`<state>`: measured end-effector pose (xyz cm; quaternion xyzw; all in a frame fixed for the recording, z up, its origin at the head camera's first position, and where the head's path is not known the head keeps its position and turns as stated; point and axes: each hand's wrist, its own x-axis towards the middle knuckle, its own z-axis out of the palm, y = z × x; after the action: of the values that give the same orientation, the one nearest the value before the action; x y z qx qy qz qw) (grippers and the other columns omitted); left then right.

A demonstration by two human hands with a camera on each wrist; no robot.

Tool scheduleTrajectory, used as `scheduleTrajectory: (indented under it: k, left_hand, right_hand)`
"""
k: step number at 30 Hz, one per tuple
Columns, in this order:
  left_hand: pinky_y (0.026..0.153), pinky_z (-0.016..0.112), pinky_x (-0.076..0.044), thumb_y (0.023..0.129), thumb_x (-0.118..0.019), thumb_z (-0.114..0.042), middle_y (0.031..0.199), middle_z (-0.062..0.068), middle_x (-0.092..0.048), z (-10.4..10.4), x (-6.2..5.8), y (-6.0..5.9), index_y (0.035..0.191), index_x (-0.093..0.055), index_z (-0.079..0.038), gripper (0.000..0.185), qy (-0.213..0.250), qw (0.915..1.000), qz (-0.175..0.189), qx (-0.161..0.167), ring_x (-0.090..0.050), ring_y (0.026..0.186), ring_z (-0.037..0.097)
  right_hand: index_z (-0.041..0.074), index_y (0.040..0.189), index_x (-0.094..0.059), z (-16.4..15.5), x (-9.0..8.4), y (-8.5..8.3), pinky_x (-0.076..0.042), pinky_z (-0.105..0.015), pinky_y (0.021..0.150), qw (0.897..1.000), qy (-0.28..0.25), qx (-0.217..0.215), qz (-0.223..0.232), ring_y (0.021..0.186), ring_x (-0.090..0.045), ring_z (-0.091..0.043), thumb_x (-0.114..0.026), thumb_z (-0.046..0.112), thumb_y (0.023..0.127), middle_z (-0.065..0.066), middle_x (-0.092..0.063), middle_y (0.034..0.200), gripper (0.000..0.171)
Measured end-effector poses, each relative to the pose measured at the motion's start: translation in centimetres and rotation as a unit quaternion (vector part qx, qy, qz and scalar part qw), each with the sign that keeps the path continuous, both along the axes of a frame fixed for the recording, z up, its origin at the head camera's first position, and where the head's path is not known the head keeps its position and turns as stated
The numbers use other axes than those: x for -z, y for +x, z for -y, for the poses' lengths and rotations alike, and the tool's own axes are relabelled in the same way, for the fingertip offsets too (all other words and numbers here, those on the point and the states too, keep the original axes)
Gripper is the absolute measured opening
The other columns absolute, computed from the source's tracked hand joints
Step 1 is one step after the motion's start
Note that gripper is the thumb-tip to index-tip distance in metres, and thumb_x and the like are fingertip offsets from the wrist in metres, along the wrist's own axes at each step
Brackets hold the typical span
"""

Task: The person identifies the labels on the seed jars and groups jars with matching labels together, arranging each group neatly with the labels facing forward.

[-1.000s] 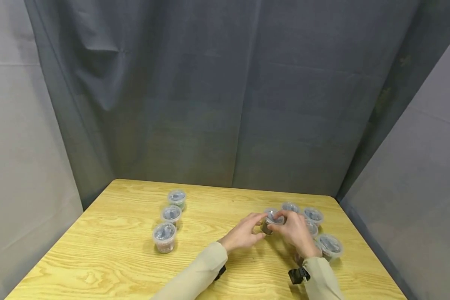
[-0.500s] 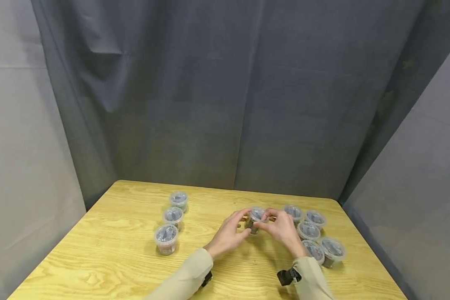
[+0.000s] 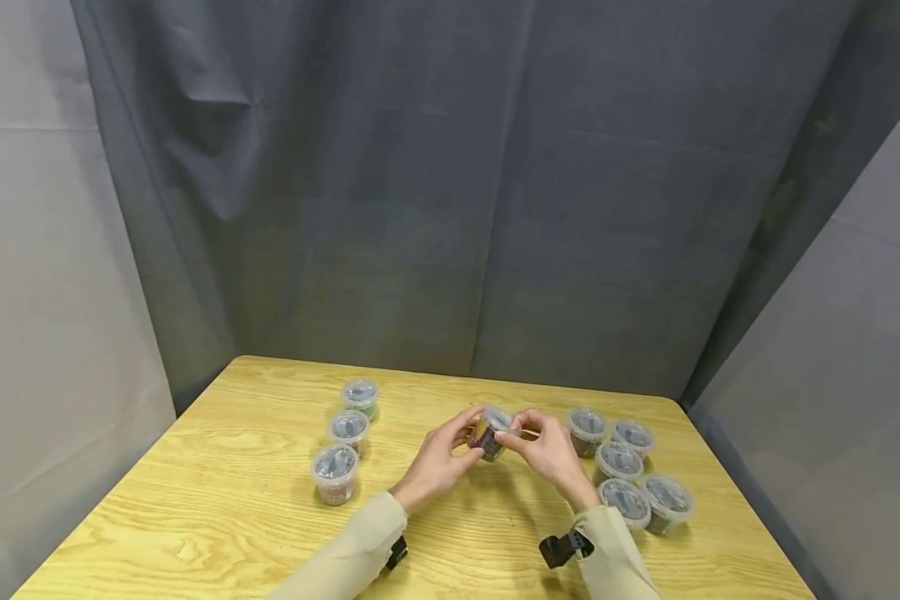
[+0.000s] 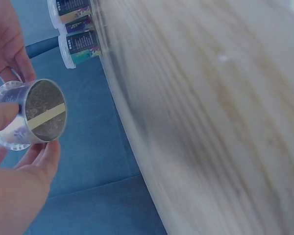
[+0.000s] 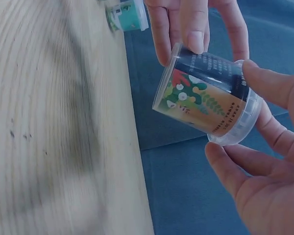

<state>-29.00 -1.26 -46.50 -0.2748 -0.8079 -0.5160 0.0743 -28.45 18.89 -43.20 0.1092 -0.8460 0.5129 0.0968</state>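
Both hands hold a small clear plastic tub [image 3: 487, 440] with a lid, tilted and raised over the middle of the table. My left hand [image 3: 437, 460] grips the tub's body near its base, thumb toward me. At the lid's rim [image 5: 245, 122], my right hand [image 3: 551, 457] pinches with thumb and fingers. A printed label [image 5: 196, 95] with an orange panel, leaves and flowers wraps the tub in the right wrist view. Its base [image 4: 46, 110], dark inside with a pale yellow strip across it, faces the left wrist camera.
On the wooden table [image 3: 217, 517], three lidded tubs stand in a row at left, the nearest tub [image 3: 334, 473] reddish. Several more cluster at right, including a tub [image 3: 667, 504] by the right wrist. A dark curtain [image 3: 382, 208] hangs behind the table.
Both hands have carried the tub left from beside the right cluster to mid-table. It has risen and tilted, and the tubs once behind the right hand now show.
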Motion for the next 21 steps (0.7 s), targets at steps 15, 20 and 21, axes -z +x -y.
scheduleTrajectory:
  k: [15,20,21]
  left_hand:
    - [0.097,0.040,-0.054,0.093,-0.068,-0.028,0.133,0.015,-0.060,1.9,-0.2,-0.5,0.146,-0.045,-0.008,0.061,0.069,0.9878,0.132,0.047,-0.062,0.117,0.027]
    - [0.091,0.033,-0.056,0.091,-0.071,-0.029,0.130,0.015,-0.063,2.1,0.1,-0.6,0.141,-0.051,-0.004,0.060,0.076,0.9904,0.113,0.026,-0.065,0.111,0.025]
    - [0.090,0.032,-0.057,0.090,-0.072,-0.029,0.129,0.014,-0.063,2.2,0.2,-0.6,0.140,-0.052,-0.004,0.059,0.074,0.9916,0.105,0.016,-0.065,0.110,0.024]
  right_hand:
    - [-0.003,0.092,-0.054,0.4,0.9,-0.1,-0.053,-0.033,0.095,0.987,-0.151,-0.051,0.026,0.115,-0.060,-0.027,-0.076,0.013,0.086,-0.017,-0.064,0.124,0.027]
    - [-0.003,0.100,-0.061,0.9,0.6,-0.1,-0.053,-0.030,0.094,0.988,-0.148,-0.046,0.026,0.107,-0.063,-0.020,-0.074,0.011,0.088,-0.016,-0.066,0.120,0.023]
    - [-0.002,0.101,-0.062,1.1,0.5,0.0,-0.054,-0.028,0.091,0.989,-0.142,-0.042,0.028,0.103,-0.063,-0.018,-0.073,0.011,0.088,-0.015,-0.067,0.117,0.022]
